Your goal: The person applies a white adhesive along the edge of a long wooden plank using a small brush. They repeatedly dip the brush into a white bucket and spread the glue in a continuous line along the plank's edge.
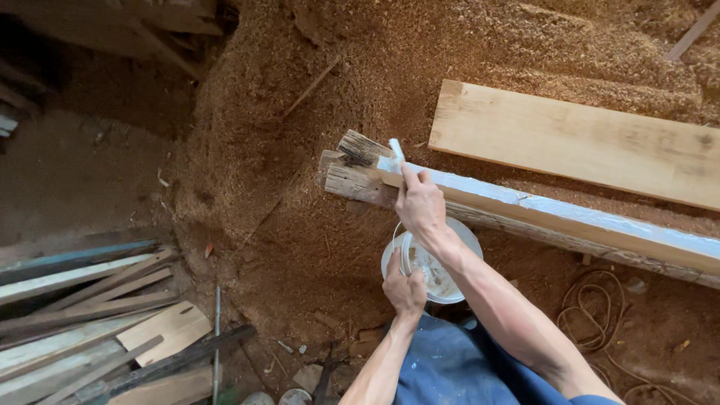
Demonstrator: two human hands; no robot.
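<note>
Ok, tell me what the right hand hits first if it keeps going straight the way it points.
The right hand points up the picture along its white spreader. Just past the tip lies the weathered beam end, then sawdust. Depth is unclear.

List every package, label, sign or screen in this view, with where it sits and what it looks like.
No labels, signs or screens show.
The only container is a white bucket, round and open, on the sawdust floor below the plank; it holds pale paste, and the left hand grips its rim.
The right hand presses a white spreader on the plank's white-coated edge.
</note>
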